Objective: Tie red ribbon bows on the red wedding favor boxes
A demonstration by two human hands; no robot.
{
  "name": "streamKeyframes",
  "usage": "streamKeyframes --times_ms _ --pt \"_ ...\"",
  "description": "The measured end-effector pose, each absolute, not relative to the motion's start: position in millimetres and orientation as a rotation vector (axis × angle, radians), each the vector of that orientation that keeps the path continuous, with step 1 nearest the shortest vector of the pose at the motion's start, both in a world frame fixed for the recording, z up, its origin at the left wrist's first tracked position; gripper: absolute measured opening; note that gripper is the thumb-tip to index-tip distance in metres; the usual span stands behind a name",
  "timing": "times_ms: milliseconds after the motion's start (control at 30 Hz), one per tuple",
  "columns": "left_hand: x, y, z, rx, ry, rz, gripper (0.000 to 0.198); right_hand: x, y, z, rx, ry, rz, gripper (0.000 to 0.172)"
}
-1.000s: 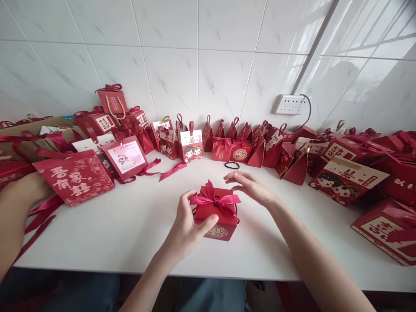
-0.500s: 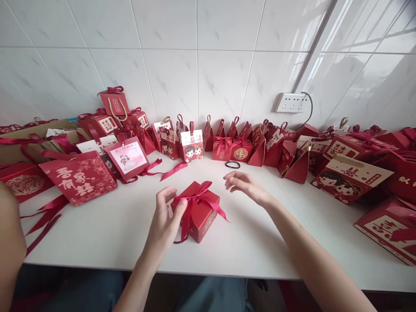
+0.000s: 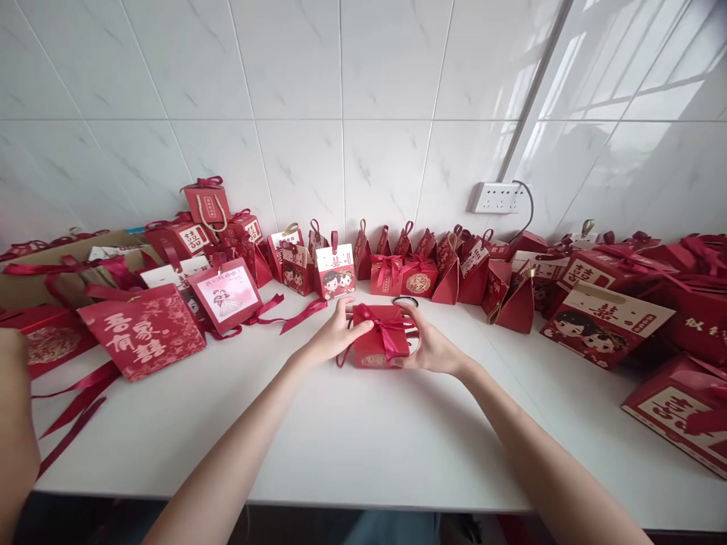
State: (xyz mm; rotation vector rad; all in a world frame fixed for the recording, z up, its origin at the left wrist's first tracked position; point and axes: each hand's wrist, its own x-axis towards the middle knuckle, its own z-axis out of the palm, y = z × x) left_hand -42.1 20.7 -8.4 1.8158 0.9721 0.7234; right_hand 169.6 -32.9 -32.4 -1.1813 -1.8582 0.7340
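A red gift box (image 3: 379,347) tied with a ribbon bow (image 3: 382,325) is between my two hands, near the middle of the white table. My left hand (image 3: 336,330) grips its left side, with the thumb lying over the top by the bow. On the right side, my right hand (image 3: 427,345) holds the box with thumb in front and fingers behind, partly hidden. A loose ribbon end hangs at the box's left. Just behind the box lies a black hair tie (image 3: 405,300), partly covered by my right hand.
Small red gift boxes (image 3: 419,278) line the wall. Larger printed boxes stand at right (image 3: 605,325) and left (image 3: 141,331), with loose ribbons (image 3: 85,393) at the left. A power strip (image 3: 500,197) is on the tiled wall. Another person's arm (image 3: 17,409) shows at the left edge.
The bow-tied box has moved away from me toward the row at the back and turned. My right hand, apart from it before, has come onto its right side.
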Motion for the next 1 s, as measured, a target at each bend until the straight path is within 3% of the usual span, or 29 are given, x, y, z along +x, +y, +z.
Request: streamKeyframes --times_ms 133,300,467,600,767,1000 --pt "-21.9 41.8 -23.2 1.810 1.020 1.024 0.053 174.3 -19.6 -49.0 -1.217 -1.777 0.279 0.095" --pt "-25.1 46.0 -39.9 1.793 1.017 1.101 0.028 178.6 -14.2 -56.9 -1.250 -1.842 0.212 0.093" --pt "-36.0 41.3 -31.1 1.654 0.900 1.050 0.031 179.6 -12.9 -57.3 -1.245 -1.819 0.204 0.095" --pt "-39.1 34.0 -21.3 1.621 0.808 0.784 0.031 182.8 -12.6 -56.7 -1.255 -1.772 0.248 0.096" --pt "-38.9 30.4 -23.9 1.632 0.828 0.491 0.033 189.0 -14.3 -52.1 -1.246 -1.731 0.412 0.097" --pt "-34.2 25.3 -25.2 1.577 0.773 0.374 0.041 189.4 -20.4 -43.3 -1.252 -1.720 0.589 0.095"
